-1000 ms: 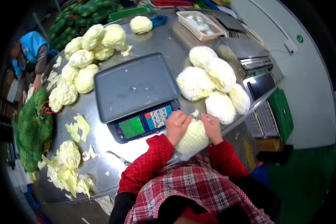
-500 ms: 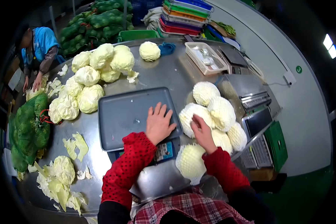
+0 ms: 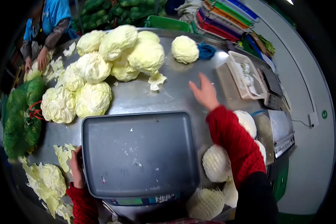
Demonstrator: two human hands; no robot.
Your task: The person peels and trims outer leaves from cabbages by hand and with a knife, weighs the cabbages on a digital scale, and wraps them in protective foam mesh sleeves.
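A large grey tray rests on a scale whose front panel shows below it, with small white scraps on its floor. My left hand is at the tray's left side, its fingers along the rim and partly hidden. My right hand is stretched out open above the metal table, beyond the tray's far right corner, holding nothing. Past it sits a single pale cabbage beside a blue cloth. Under my right forearm are cabbages in white foam nets, partly covered by the sleeve.
Peeled cabbages are heaped at the back left. Loose leaves lie front left, near a green net sack. A white basket and a metal device stand right. Another person's hands work at the far left.
My left hand has gone from the tray's floor to its left side. My right hand has left the netted cabbages and reached forward. The view has shifted, and the tray appears larger and lower.
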